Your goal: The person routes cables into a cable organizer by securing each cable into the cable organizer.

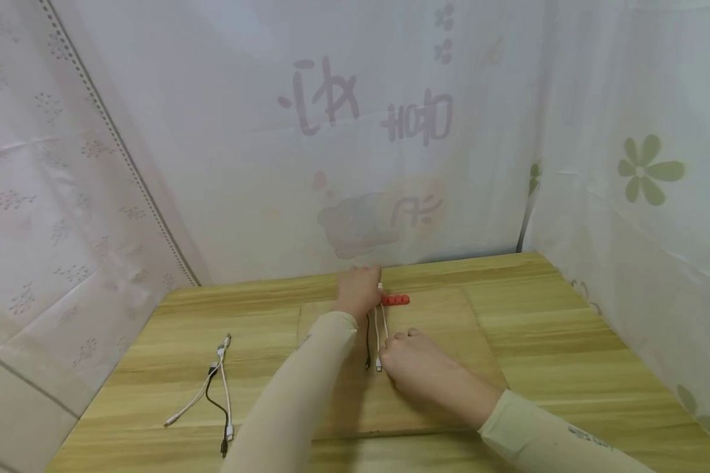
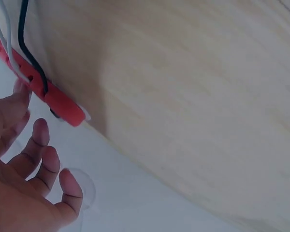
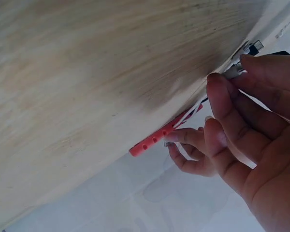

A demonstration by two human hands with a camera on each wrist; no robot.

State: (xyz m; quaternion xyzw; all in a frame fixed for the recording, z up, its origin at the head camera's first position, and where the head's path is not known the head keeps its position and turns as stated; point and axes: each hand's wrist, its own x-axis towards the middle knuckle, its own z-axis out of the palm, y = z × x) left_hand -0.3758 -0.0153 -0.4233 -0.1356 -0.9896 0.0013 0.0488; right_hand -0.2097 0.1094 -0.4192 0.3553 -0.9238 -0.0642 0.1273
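A red cable holder [image 1: 396, 299] with a row of slots lies toward the table's far edge. Two white cables and a black cable [image 2: 22, 29] run through it toward the near side. My left hand [image 1: 357, 290] is at the holder's far side, thumb and finger pinching one white cable close behind a slot; a metal plug [image 3: 167, 144] shows beside those fingertips. Nearer to me, my right hand [image 1: 420, 364] pinches the connector [image 3: 233, 71] of a white cable between thumb and fingertip. Beside it lies the other white cable's connector [image 1: 378, 365].
Several short black and white cables [image 1: 221, 378] lie in a loose bunch on the left of the wooden table [image 1: 124, 387]. A thin wooden board [image 1: 449, 322] lies under the holder. Patterned curtains [image 1: 242, 197] hang behind the table and at both sides.
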